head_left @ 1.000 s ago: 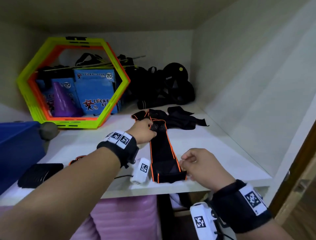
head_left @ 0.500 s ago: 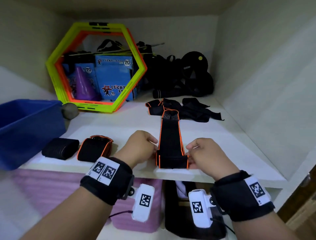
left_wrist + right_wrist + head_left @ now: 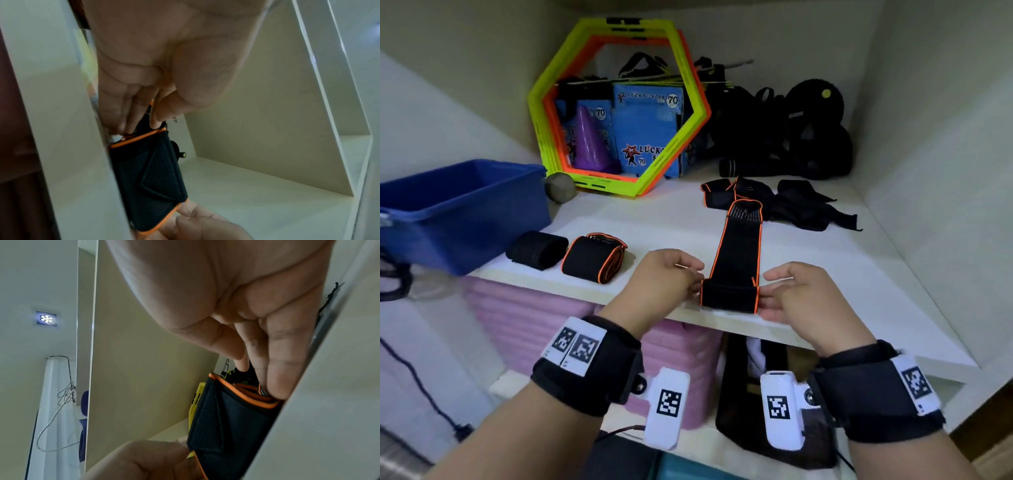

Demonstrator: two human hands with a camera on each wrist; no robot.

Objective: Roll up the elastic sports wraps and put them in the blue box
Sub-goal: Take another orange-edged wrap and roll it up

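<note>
Dim greenish light, soft blur, wide-angle bending, bright ceiling lamp [image 3: 46,318]

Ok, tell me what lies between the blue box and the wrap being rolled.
Head view: two rolled wraps, a plain black one and an orange-trimmed one, plus the left hand.

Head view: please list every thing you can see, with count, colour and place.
flat wrap: 1, black with orange edge, shelf front, near end rolled
rolled wraps: 2, black, one orange-edged, shelf left
loose wraps: several, black, behind
blue box: 1, blue, far left
hexagon rings: stacked, yellow-green and orange, at back
cone: 1, purple, inside rings
ball: 1, grey, beside box
left hand: pinches roll's left end
right hand: pinches roll's right end
</note>
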